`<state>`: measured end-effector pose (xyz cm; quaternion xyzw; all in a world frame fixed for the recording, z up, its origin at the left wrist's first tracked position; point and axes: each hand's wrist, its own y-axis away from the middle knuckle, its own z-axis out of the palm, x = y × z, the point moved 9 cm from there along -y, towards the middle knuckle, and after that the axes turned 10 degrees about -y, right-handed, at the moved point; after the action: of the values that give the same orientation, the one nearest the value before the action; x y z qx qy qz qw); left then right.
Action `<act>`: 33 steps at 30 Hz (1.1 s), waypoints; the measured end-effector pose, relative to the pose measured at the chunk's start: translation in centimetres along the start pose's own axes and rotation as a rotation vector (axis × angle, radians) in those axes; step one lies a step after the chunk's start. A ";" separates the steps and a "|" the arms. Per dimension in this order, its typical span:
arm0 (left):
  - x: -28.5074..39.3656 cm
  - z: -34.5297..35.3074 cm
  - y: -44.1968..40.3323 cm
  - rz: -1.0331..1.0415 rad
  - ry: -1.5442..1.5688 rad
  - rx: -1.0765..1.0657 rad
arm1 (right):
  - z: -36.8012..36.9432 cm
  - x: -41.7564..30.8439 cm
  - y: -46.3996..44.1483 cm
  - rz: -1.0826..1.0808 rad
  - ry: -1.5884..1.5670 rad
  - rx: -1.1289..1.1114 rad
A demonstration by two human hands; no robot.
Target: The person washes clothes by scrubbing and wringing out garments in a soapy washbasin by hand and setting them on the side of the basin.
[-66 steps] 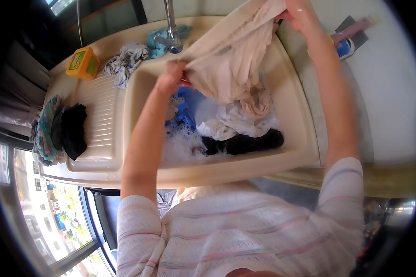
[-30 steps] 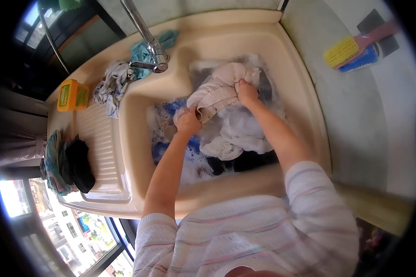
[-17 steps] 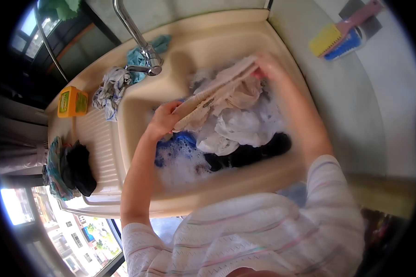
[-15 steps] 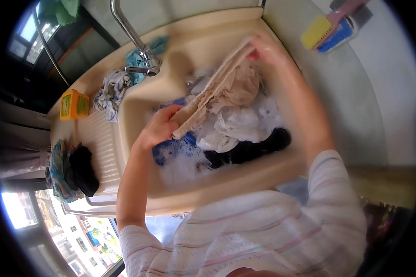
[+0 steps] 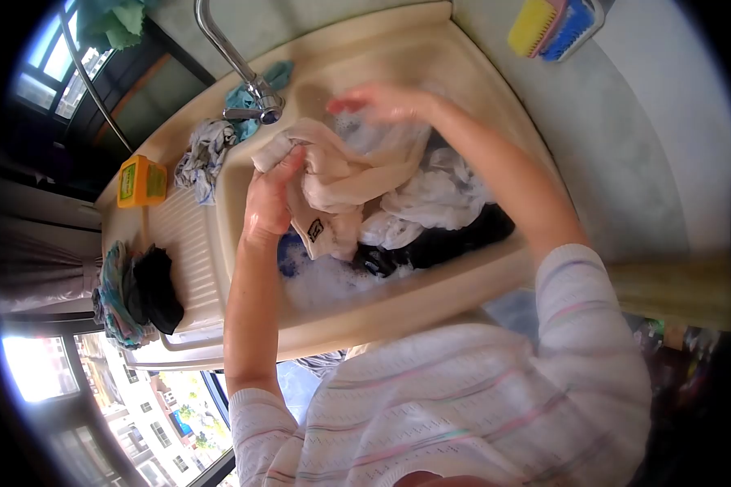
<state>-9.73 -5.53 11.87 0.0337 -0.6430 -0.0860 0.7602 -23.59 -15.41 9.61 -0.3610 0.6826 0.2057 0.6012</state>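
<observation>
My left hand point(image 5: 272, 195) grips a wet beige garment point(image 5: 357, 183) at the left side of the sink basin, thumb on top of a folded edge. The garment hangs down into suds, and a small black printed mark shows on its lower left part. Above the far part of the basin is my right hand point(image 5: 386, 103), slightly blurred, its fingers stretched out to the left and holding nothing. White cloth point(image 5: 439, 199) lies in the foam beside the beige garment. Nearer to me is a black cloth point(image 5: 463, 239), and some blue fabric point(image 5: 288, 258) shows under the suds.
A chrome faucet point(image 5: 260, 101) stands behind the basin, near a teal cloth point(image 5: 241, 101). Crumpled grey-white cloth point(image 5: 207, 154), a yellow-orange container point(image 5: 142, 182) and dark clothes point(image 5: 156, 288) lie along the ribbed drainboard point(image 5: 188, 243). Brushes point(image 5: 552, 28) hang on the right wall.
My right hand has let go of the stretched garment's far end and moved left. The garment now sags in folds from my left hand, which is slightly higher in view.
</observation>
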 end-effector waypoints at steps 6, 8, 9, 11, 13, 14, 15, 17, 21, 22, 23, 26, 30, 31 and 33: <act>6.1 -1.0 2.5 0.189 -0.033 -0.063 | -0.8 18.5 6.5 0.539 0.358 0.001; 6.2 -3.8 2.5 0.257 -0.101 -0.015 | -2.7 14.8 7.1 0.411 0.431 0.118; 6.0 -5.2 2.5 0.291 -0.135 0.006 | -5.4 14.1 7.7 0.400 0.212 0.308; 5.4 -6.1 3.4 0.314 -0.050 -0.015 | -10.1 10.8 9.4 0.284 -0.154 0.589; 4.7 -5.0 3.8 0.168 0.307 -0.055 | -13.7 7.4 10.8 0.108 -0.429 0.782; 3.4 -5.3 3.5 0.128 0.394 -0.039 | -15.0 7.1 11.3 0.032 -0.555 0.879; 1.2 -6.6 2.8 0.068 0.398 0.054 | -15.5 7.4 11.5 0.015 -0.623 0.930; -4.6 -9.4 0.8 -0.054 0.405 0.241 | -16.1 8.2 11.7 -0.017 -0.759 1.028; -13.8 -7.7 -5.5 -0.233 0.495 0.126 | -16.4 14.4 12.0 0.434 -0.248 0.978; -15.9 -7.8 -6.7 -0.261 0.488 0.141 | -17.0 15.2 11.7 0.468 0.015 0.930; -18.1 -7.9 -7.8 -0.291 0.479 0.155 | -17.4 16.3 11.4 0.495 0.276 0.872; -22.4 -8.0 -9.6 -0.418 0.397 0.271 | -18.3 21.9 9.1 0.171 0.269 0.946; -24.7 -5.9 -11.9 -0.383 0.234 0.258 | -6.1 20.6 4.1 0.488 0.601 0.330; -24.8 -5.6 -12.3 -0.366 0.199 0.221 | -4.3 22.2 3.7 0.545 0.598 0.161; -26.1 -5.7 -12.1 -0.454 0.430 0.196 | -8.2 20.7 5.2 0.689 0.421 0.336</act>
<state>-9.35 -13.19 -16.40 0.2666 -0.4490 -0.1818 0.8332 -33.27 -22.95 -9.69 -0.0433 0.8948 0.2023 0.3958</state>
